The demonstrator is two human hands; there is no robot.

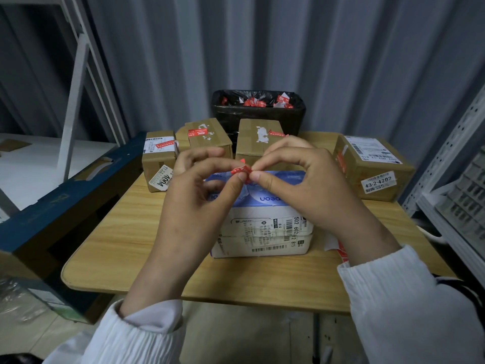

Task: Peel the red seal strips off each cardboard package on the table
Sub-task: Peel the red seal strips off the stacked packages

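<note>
- table (123, 232): wooden, everything below sits on it except the bin.
- small box (158, 166): far-left corner, strip 1 (164, 145) stuck on its top label.
- left hand (194, 198): raised over the table, thumb and forefinger pinched on the crumpled red strip (241, 171).
- second box (210, 143): back row, strip 2 (198, 132) on its top, torn white bits beside it.
- crumpled red strip: off the boxes, held in the air between both hands, above the wrapped pack.
- bin (258, 118): black-lined, behind the back row, peeled red strips inside.
- third box (252, 143): strip 3 (275, 133) half lifted at its right end.
- wrapped pack (262, 219): blue and white, centre, under the hands.
- right hand (304, 187): thumb and forefinger clamped on the same crumpled red strip.
- paper scrap (337, 246): red and white, just right of the pack.
- big box (375, 169): far right, strip 4 (341, 160) on its left face.
</note>
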